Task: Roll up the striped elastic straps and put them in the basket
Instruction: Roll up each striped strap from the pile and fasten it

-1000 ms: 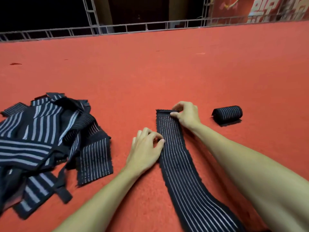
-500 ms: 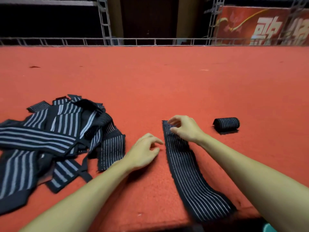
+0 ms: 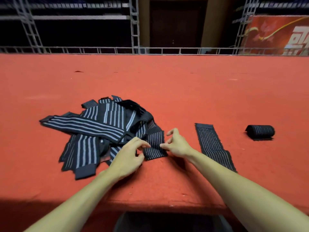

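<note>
now both hands are closing in on a strap end at the pile's edge

sitting at the left of the red table (image 3: 184,91), the pile of striped straps (image 3: 93,131) is spreading out in a loose tangle. the left hand (image 3: 130,158) is hovering at the pile's right fringe, fingers curled and holding nothing. just beside it, one thin-striped strap end (image 3: 154,144) is lying with its long axis running away from the person, between the two hands. the right hand (image 3: 177,144) is reaching in from the strap's right, thumb and forefinger pinching toward its edge but probably not yet gripping. further right, a flat strap (image 3: 212,144) is lying lengthwise, well apart from a rolled strap (image 3: 260,132). no basket is showing.
</note>
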Motion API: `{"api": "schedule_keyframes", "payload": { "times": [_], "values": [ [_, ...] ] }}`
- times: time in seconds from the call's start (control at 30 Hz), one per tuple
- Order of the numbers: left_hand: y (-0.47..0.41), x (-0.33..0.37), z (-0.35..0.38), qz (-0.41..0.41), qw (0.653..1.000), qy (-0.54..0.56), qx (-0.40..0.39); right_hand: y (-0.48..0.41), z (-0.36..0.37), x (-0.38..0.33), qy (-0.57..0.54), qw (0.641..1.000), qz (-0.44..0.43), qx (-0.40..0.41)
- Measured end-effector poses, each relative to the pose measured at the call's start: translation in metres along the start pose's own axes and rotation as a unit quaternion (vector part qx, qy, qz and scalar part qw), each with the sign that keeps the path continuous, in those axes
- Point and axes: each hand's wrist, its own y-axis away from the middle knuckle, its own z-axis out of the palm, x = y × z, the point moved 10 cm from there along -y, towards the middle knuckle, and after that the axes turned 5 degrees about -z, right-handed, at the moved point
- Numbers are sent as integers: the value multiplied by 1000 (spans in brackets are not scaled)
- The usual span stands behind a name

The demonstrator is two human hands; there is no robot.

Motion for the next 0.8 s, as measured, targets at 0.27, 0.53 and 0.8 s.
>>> {"api": "schedule_keyframes", "payload": {
  "times": [0.27, 0.53, 0.8],
  "values": [
    [-7, 21, 14, 36, 998, -41, -18, 27, -32, -13, -279, 958, 56, -27],
    [-20, 94, 30, 115, 993, 31, 16, 52, -106, -12, -460, 885, 46, 56],
    [-30, 133, 12, 121, 977, 104, 139, 68, -141, 1, -443, 894, 32, 69]
  ]
}}
